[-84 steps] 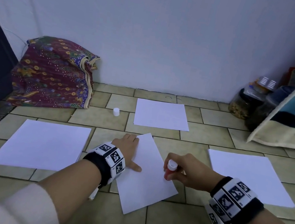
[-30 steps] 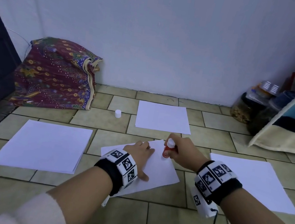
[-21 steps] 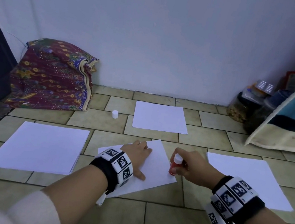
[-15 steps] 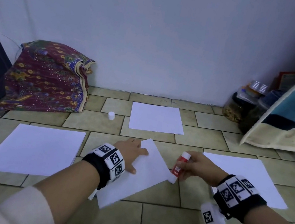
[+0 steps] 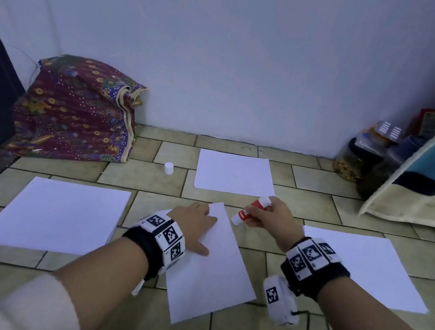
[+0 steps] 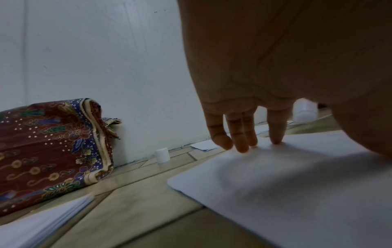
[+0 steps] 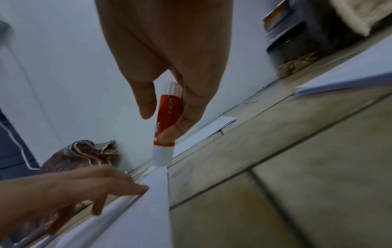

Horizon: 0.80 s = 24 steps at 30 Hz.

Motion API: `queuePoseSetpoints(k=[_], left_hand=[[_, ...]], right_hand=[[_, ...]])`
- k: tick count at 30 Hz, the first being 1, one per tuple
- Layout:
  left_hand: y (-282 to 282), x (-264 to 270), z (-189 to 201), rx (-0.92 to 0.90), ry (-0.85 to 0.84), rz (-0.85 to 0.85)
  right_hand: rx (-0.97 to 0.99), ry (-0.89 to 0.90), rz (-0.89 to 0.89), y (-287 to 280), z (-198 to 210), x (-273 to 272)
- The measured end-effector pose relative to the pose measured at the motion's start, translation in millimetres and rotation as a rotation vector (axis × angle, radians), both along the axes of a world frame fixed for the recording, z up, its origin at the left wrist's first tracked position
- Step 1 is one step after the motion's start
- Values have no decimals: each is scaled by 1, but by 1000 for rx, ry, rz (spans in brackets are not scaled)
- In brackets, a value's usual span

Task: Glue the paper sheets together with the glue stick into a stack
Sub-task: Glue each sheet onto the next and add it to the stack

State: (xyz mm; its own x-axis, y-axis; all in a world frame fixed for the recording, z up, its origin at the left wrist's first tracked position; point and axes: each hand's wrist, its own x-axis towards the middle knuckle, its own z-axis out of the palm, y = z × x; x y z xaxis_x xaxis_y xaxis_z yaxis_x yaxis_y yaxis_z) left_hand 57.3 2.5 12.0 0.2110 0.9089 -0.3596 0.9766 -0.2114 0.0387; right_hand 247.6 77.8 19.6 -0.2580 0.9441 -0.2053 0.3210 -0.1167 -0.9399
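left hand (image 5: 195, 223) flat, fingers (image 6: 241, 142) straight, pinning paper sheet (image 5: 209, 273) on floor; right hand (image 5: 273, 217) pinching glue stick (image 5: 250, 210), tilted to reach sheet edge.

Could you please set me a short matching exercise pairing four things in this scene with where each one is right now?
Things:
1. glue stick
2. white cap
3. angled sheet
4. patterned cloth

Places:
A. against the wall, far left
B. under the left hand
C. in the right hand
D. standing alone on the tiles beside the far sheet

Pairs: 1-C, 2-D, 3-B, 4-A
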Motion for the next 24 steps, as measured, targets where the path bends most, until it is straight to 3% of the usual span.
queuePoseSetpoints(k=[4, 8, 16, 24], left_hand=[[0, 1, -8, 53, -47, 135], [0, 2, -13, 76, -77, 205], [-2, -1, -20, 88, -125, 249], [0, -7, -11, 73, -111, 200]], right_hand=[[171, -116, 37, -3, 0, -36], [306, -316, 202, -4, 3, -63], [421, -656, 500, -2, 16, -65], [410, -630, 747, -24, 20, -13]])
